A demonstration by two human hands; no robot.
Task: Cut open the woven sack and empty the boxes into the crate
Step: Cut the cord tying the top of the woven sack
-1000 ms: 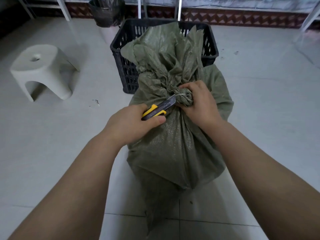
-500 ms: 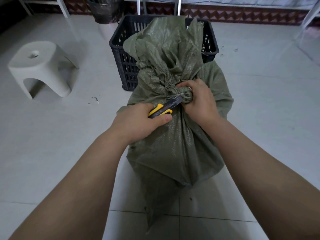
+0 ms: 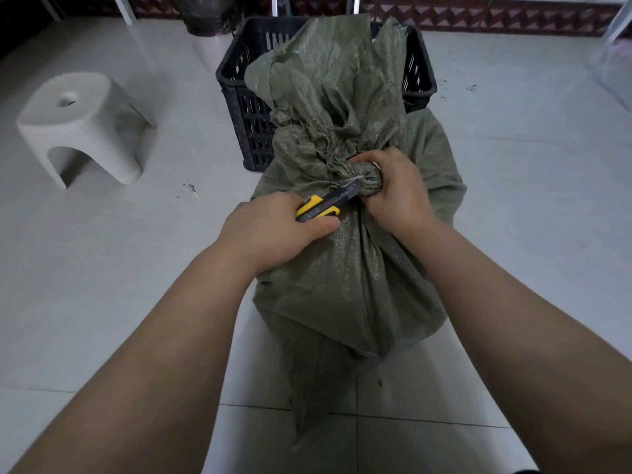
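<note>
- Moved since the earlier frame: knife tip now lies closer against the tied neck; the stool and crate sit a little lower in view, so the head camera has tipped slightly; both hands keep their grips.
- Left hand [image 3: 273, 230]: fingers curled tight round the knife handle, thumb pressed along its near edge; placed at 9 o'clock of the tied neck.
- Utility knife [image 3: 325, 205]: yellow and black handle, short pale blade extended; tip points toward 2 o'clock and touches the cord at the neck.
- Right hand [image 3: 393, 191]: fingers wrapped and pressed together round the gathered neck of the sack, at 3 o'clock of the blade tip.
- Cord [image 3: 355, 180]: thin, pale, wound round the neck; only a short length shows between blade and fingers.
- Woven sack [image 3: 349, 278]: olive green, full and rounded, standing on the floor at centre; loose top fans upward toward 12 o'clock and overlaps the crate's front wall and rim. Contents hidden.
- Crate [image 3: 251, 107]: black plastic, slotted walls, directly behind the sack at 12 o'clock, touching it.
- Stool [image 3: 82, 124]: white plastic, hole in the seat; at 10 o'clock, well apart from the sack.
- Bin [image 3: 205, 12]: dark liner, at 11 o'clock beyond the crate, cut off by the top edge.
- Floor [image 3: 136, 285]: pale tiles, a few dark specks near the stool.
</note>
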